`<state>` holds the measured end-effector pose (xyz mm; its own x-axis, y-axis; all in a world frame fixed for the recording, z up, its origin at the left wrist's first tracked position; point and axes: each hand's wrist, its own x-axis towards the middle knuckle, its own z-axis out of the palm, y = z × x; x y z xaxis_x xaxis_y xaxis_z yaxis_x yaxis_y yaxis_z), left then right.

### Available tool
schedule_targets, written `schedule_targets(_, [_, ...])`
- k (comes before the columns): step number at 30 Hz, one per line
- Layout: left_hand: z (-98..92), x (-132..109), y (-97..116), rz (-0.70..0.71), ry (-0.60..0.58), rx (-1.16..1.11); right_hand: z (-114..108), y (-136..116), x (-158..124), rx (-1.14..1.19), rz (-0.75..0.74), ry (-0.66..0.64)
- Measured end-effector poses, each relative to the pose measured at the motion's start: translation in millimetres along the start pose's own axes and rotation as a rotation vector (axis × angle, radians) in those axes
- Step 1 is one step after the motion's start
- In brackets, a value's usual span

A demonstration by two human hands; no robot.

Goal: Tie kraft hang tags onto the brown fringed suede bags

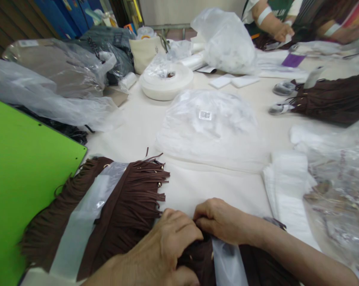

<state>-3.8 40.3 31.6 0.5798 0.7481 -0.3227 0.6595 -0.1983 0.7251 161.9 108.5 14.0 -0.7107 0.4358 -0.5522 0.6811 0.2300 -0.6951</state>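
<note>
At the bottom centre, a dark brown fringed bag [197, 258] lies on the table, with a translucent plastic band [228, 260] around it. My left hand [170, 242] is closed on its upper left edge, fingers curled down into the brown material. Close beside it, my right hand [219, 218] pinches the top edge by the band; its fingertips are partly hidden. Left of my hands rests another brown fringed bag [116, 210], also wrapped by a clear band, its tassels fanned out.
A bright green board [27, 174] borders the left. Ahead lie a clear bag with a barcode label [209, 127], a white tape roll [167, 81] and a stuffed plastic bag [227, 43]. White strips [289, 190] lie right. Across the table, another person's hand [282, 31] works.
</note>
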Motion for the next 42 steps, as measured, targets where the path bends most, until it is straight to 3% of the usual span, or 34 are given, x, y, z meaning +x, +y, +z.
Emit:
schedule_targets(8, [-1.7,12,-2,-0.184,-0.257,0.036,-10,1,1,0.050,-0.004,-0.051])
schedule_targets(10, [-0.6,14,-2,-0.195,-0.215,-0.024,-17,3,-8,0.055,-0.031,-0.011])
schedule_targets(12, [2.9,13,-1,-0.200,-0.081,-0.037,-20,6,-22,0.038,-0.049,0.059])
schedule_targets(15, [11.0,8,3,-0.298,0.084,-0.018,-3,13,-46,-0.067,-0.049,0.242])
schedule_targets(20, [20.8,18,4,-0.413,0.143,0.079,60,25,-61,-0.482,-0.191,0.819])
schedule_targets(23, [21.0,26,-1,-0.396,0.185,0.160,82,29,-58,-0.548,-0.227,0.987])
schedule_targets(27, [17.9,23,-4,-0.320,0.206,0.228,83,27,-60,-0.464,-0.200,0.941])
schedule_targets(30, [21.4,9,6,-0.271,0.279,0.324,77,25,-65,-0.412,-0.181,0.873])
schedule_targets(33, [37.4,-11,20,-0.054,0.420,0.520,74,24,-69,-0.392,-0.188,0.805])
schedule_targets(36, [60.4,-29,29,0.160,0.436,0.676,75,23,-70,-0.435,-0.181,0.795])
schedule_targets(39, [77.9,-41,31,0.152,0.529,0.689,78,20,-71,-0.490,-0.158,0.849])
schedule_targets(42, [84.4,-47,37,0.051,0.698,0.416,86,17,-80,-0.501,-0.153,0.990])
